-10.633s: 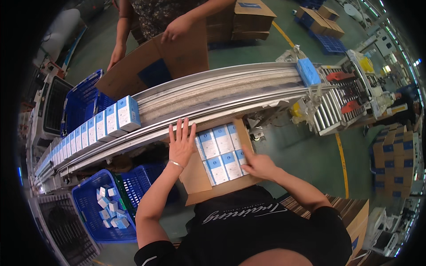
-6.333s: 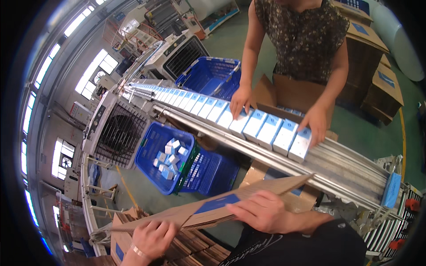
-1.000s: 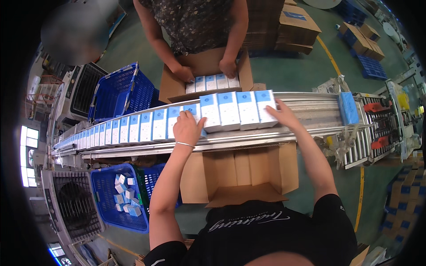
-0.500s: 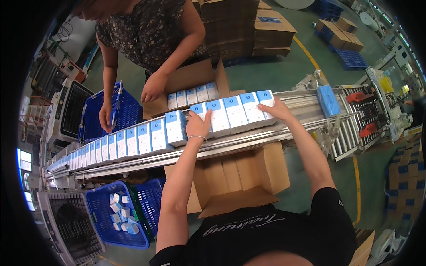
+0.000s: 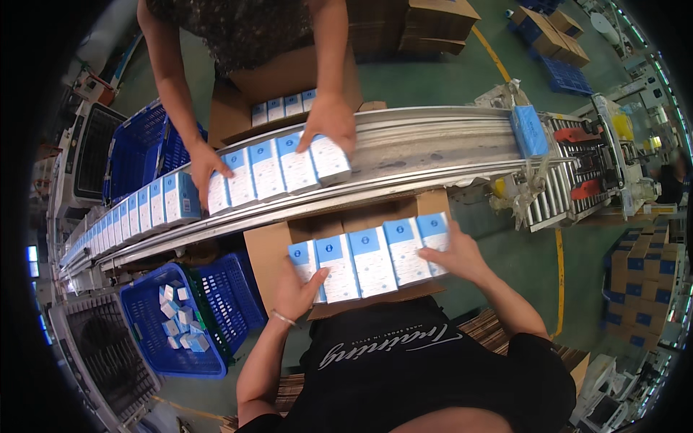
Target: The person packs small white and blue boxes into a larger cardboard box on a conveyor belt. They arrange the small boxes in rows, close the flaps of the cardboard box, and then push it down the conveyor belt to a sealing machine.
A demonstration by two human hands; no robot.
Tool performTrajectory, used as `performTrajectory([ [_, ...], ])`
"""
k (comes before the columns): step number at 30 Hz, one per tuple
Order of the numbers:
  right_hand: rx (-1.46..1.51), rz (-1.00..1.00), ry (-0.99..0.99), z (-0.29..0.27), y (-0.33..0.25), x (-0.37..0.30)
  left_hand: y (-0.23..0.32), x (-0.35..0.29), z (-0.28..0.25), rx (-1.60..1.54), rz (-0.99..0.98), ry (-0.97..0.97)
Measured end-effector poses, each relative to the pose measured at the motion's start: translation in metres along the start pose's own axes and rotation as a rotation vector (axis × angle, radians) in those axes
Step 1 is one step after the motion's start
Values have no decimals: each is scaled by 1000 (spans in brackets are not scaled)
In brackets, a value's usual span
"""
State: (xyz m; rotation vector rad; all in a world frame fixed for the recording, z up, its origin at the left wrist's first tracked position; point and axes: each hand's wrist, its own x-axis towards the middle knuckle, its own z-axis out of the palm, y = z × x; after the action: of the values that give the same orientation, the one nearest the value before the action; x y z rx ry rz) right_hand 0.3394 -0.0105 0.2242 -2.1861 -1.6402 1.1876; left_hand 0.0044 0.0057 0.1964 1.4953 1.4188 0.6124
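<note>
Between my two hands is a row of several blue-and-white packs (image 5: 373, 260), pressed side by side. My left hand (image 5: 294, 287) grips the left end of the row, its thumb on the front. My right hand (image 5: 460, 257) clamps the opposite end, fingers partly hidden behind the last pack. The row is over an open cardboard box (image 5: 264, 263) in front of my body, and the packs hide much of its inside. Across the conveyor (image 5: 404, 141), a co-worker's hands (image 5: 330, 124) squeeze another row of packs (image 5: 267, 169).
More packs (image 5: 144, 209) line the conveyor to the left. A blue crate (image 5: 137, 296) with loose small packs stands at lower left. The co-worker's box (image 5: 231, 119) holds several packs. A blue pack (image 5: 529, 131) lies by the rollers (image 5: 552, 195) at right.
My hands have lifted the row of packs off the conveyor and brought it toward me, over the box. The co-worker's hands have reached onto the belt and taken hold of another row.
</note>
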Motion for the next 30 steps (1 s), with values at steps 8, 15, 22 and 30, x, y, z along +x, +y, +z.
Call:
performTrajectory([
  [8, -648, 69, -317, 226, 124, 117, -232, 56, 145, 1042, -413, -692],
  [15, -621, -204, -504, 237, 114, 128, -217, 51, 158, 837, -214, -775],
  [22, -659, -459, -752, 222, 130, 154, -107, 56, 58, 979, 306, 158],
  [30, -969, -727, -74, 123, 65, 104, -165, 56, 53, 416, -267, 278],
])
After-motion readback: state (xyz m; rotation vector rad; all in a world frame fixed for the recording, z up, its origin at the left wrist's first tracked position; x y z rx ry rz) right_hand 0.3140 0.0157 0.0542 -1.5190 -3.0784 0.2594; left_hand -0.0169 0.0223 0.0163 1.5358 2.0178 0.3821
